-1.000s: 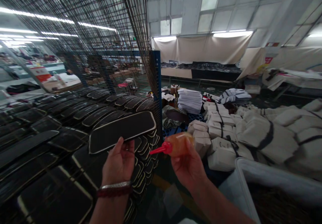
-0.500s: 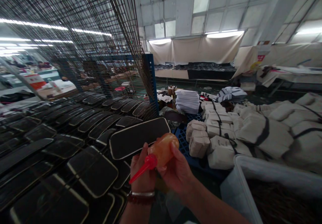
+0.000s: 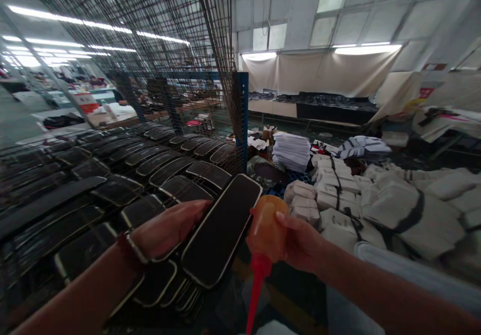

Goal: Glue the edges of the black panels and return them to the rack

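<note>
My left hand (image 3: 169, 229) holds a flat black piece with a pale edge (image 3: 221, 229), long and rounded at the corners, tilted so its far end points up and right. My right hand (image 3: 300, 244) grips an orange squeeze bottle (image 3: 267, 229) with a red nozzle (image 3: 255, 287) pointing straight down, just right of the black piece. A dark bracelet sits on my left wrist. Both hands hover over the front edge of a wire rack (image 3: 112, 194) covered with rows of similar black pieces.
Wire mesh shelves (image 3: 150, 49) rise above the rack, held by a blue post (image 3: 243, 119). To the right lie bundled pale fabric packs (image 3: 338, 199), a stack of white sheets (image 3: 291, 150) and a pale bin rim (image 3: 406, 265). Tables stand along the far wall.
The black piece has swung from lying crosswise to pointing away, lower in my left hand. The bottle has turned so its nozzle points down instead of left. My arms are stretched further out.
</note>
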The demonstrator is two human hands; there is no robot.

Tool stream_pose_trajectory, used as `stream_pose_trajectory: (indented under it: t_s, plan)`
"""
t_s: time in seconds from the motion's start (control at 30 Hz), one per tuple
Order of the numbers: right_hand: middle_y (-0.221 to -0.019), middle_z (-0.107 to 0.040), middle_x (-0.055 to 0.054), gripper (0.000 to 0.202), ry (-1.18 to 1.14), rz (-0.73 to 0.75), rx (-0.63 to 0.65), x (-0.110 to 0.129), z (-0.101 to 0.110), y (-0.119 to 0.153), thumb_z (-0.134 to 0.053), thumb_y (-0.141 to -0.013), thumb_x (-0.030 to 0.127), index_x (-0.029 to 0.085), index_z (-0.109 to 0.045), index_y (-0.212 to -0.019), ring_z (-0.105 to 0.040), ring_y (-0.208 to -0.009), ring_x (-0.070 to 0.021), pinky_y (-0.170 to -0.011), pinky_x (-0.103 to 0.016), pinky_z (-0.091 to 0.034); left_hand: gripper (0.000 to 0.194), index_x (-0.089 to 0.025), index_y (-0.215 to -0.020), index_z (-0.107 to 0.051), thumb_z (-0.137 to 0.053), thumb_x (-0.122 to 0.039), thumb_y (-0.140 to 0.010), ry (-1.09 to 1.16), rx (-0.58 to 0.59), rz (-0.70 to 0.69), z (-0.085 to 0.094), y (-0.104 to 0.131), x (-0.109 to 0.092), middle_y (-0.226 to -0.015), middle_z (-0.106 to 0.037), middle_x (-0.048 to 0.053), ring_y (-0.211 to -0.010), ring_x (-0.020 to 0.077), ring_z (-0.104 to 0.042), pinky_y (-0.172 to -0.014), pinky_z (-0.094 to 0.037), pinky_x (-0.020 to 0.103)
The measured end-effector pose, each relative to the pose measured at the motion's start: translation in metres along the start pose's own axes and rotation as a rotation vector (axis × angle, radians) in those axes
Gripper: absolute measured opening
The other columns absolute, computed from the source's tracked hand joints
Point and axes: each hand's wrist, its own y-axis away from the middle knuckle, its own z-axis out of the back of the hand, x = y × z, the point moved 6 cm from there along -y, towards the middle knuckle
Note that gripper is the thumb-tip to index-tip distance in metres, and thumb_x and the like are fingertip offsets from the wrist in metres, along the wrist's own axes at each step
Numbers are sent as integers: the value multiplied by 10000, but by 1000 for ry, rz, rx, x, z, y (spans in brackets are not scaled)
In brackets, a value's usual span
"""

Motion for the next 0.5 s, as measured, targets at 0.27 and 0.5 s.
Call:
stream_pose_trajectory:
  t_s: [0.27,0.5]
  plan:
    - [-1050,-719,-98,411,16,111,-49,5,13,-2,-703,-780,346,145,-592,-1121,-696,-920,-194,-765,-315,-588,380,-167,-958,-682,-750,-75,-595,-290,-21,-11,-5,-13,2,-797,-738,106,-679,293,-711,-657,-581,469]
    - [-872,-713,-32,360,214,485,-204,89,22,11,-727,-753,353,184,-609,-1049,-664,-661,-143,-436,-192,-508,469,-203,-1060,-665,-788,-129,-613,-285,-28,113,15,6,20,-910,-730,121,-747,326,-702,-711,-568,503]
